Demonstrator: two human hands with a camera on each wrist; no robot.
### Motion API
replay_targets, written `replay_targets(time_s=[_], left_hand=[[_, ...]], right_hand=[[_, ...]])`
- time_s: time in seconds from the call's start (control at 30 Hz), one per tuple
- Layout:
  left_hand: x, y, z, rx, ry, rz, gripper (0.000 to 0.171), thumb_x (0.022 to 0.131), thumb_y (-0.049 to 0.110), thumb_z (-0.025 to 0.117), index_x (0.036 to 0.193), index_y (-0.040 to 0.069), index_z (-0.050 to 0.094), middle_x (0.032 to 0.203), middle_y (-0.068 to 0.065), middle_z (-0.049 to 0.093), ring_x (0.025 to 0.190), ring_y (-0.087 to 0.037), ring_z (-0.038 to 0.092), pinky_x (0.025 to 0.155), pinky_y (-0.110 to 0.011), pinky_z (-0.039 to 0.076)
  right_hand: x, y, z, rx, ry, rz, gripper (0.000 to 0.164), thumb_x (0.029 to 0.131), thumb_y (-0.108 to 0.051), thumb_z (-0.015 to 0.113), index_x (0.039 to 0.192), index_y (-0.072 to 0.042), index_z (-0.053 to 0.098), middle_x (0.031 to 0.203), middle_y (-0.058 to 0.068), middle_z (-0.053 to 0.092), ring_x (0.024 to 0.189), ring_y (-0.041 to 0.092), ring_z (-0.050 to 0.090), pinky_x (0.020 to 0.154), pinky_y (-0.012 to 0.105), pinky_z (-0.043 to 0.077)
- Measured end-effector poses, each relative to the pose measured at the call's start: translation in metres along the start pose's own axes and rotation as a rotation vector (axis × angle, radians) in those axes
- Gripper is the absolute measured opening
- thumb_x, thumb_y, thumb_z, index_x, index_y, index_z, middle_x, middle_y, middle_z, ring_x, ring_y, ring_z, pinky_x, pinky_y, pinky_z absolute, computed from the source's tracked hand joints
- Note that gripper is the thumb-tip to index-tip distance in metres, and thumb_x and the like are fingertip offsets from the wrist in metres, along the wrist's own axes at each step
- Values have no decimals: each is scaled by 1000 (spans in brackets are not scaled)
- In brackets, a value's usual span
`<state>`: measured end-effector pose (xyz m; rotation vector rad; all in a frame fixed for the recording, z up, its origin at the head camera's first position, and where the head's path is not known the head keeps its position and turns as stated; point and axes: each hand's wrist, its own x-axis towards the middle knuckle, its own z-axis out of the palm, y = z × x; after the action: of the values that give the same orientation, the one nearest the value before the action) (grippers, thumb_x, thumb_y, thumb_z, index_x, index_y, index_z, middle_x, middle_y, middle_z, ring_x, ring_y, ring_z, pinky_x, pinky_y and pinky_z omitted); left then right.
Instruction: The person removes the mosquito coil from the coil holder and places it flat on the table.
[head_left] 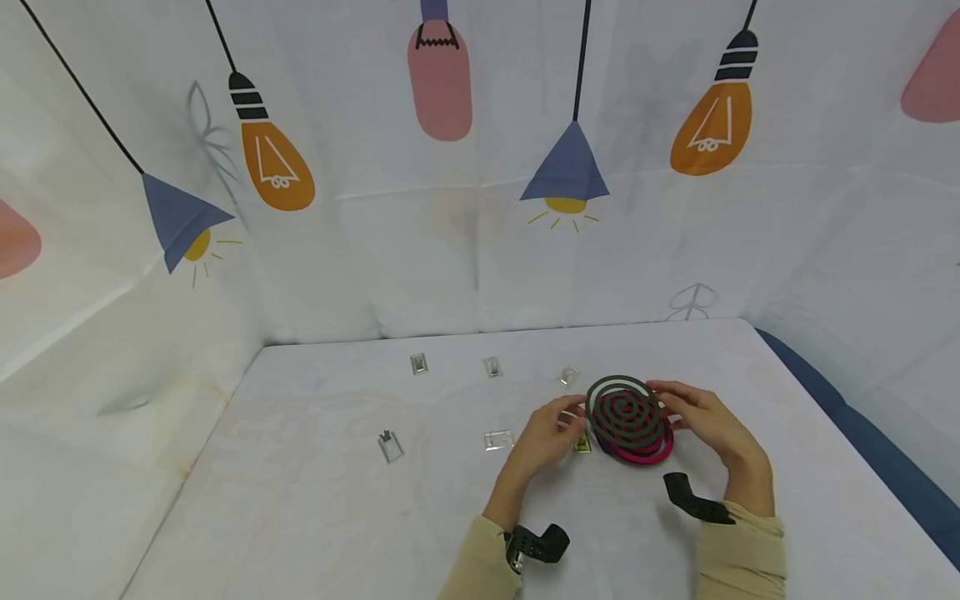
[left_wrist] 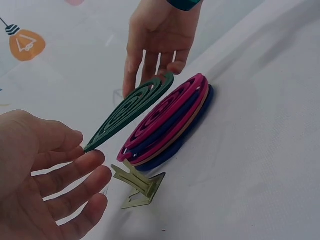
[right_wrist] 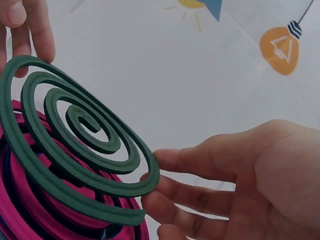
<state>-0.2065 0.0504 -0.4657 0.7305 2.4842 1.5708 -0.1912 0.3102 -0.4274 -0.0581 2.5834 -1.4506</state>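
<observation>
A green mosquito coil (head_left: 624,412) is held at its rim between both hands, raised and tilted above a stack of other coils. My left hand (head_left: 546,435) pinches its left edge between thumb and forefinger, the other fingers spread below. On the opposite side, thumb and fingers of my right hand (head_left: 711,423) grip the rim. Beneath lies the stack, with a pink coil (left_wrist: 167,111) on top and blue, pink and brown ones under it. A brass-coloured metal coil stand (left_wrist: 143,186) with an upturned prong sits beside the stack, close to the left fingers.
Several small metal stands are laid out on the white table (head_left: 315,517): a back row with one stand (head_left: 418,363) at its left, and a front row whose leftmost stand (head_left: 390,446) has a raised prong. A white printed cloth (head_left: 360,250) hangs behind.
</observation>
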Motion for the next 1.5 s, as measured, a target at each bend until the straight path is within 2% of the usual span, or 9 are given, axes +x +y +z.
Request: replay_targets(time_s=[0.33,0.5,0.8,1.0,1.2,1.5], left_hand=[[-2,0,5,3,-7,17,36,92,12,56,127,3,56,107,-11,65,97,-15,65,82,-18,50],[-2,-1,8,62,-9,29,36,92,11,57,128,4,56,110,-11,63,98,-16,64,82,-17,50],[0,0,12,99,-29,22,36,92,13,57,127,4,57,112,-11,61,98,-14,63,80,-16,49],[-1,2,13,95,-46,-10,37,92,15,57,128,6,57,114,-10,61,101,-16,63,80,-16,48],[-1,2,14,100,-42,7,36,92,14,58,127,5,58,113,-11,61,99,-18,64,78,-16,48],[0,2,12,120,-59,9,34,93,15,56,125,6,59,115,-12,60,100,-16,63,79,-15,48]], right_hand=[[-1,5,-1,-4,-43,37,46,102,-28,39,139,0,42,125,25,54,96,13,59,79,27,53],[-1,5,-1,-8,-63,55,46,102,-27,38,139,2,41,121,24,56,97,16,59,80,30,53],[-2,8,-2,-27,-56,72,46,102,-27,37,138,3,42,123,26,57,98,19,61,82,33,54],[-5,8,-2,-31,-60,86,47,103,-26,37,138,4,42,124,28,53,100,19,61,83,36,54],[-6,9,-3,-53,-64,87,47,103,-28,36,137,3,43,124,27,53,99,18,60,84,38,54],[-5,7,-3,-97,-62,103,46,102,-27,36,135,3,46,121,25,55,96,17,59,77,30,51]])
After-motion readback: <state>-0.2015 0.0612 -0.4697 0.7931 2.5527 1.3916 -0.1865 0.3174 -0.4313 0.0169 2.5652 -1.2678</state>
